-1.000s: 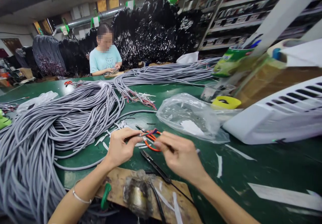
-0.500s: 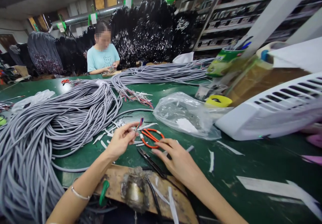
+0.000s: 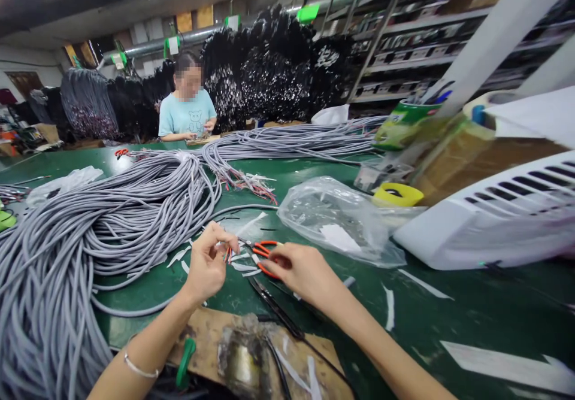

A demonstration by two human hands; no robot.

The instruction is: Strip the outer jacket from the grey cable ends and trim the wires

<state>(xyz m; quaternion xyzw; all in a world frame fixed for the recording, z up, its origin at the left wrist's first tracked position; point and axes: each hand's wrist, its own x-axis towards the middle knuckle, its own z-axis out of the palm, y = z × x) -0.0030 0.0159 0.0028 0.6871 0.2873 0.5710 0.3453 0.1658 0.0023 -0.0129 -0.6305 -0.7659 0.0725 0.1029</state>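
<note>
My left hand (image 3: 207, 262) is closed, pinching the end of a cable whose thin red and green wires (image 3: 228, 254) stick out past the fingertips. Just to its right, orange-handled scissors (image 3: 260, 249) point their blades toward those wires. The fingers of my right hand (image 3: 299, 268) are closed around the scissors' handles. Below the scissors, a slim black pointed tool (image 3: 281, 313) lies with its tip toward the hands. White paper-like strips (image 3: 245, 267) are scattered on the table between and behind my hands.
A large bundle of grey cables (image 3: 112, 226) covers the left side of the green table (image 3: 354, 304). A clear plastic bag (image 3: 332, 217) and a white slotted device (image 3: 485, 226) stand right. A stained board (image 3: 202, 328) lies in front. A co-worker (image 3: 188, 112) sits across.
My right hand has taken hold of the scissors, and their blades now point at the wires. My left hand has turned its fingers inward, and the wires now point downward.
</note>
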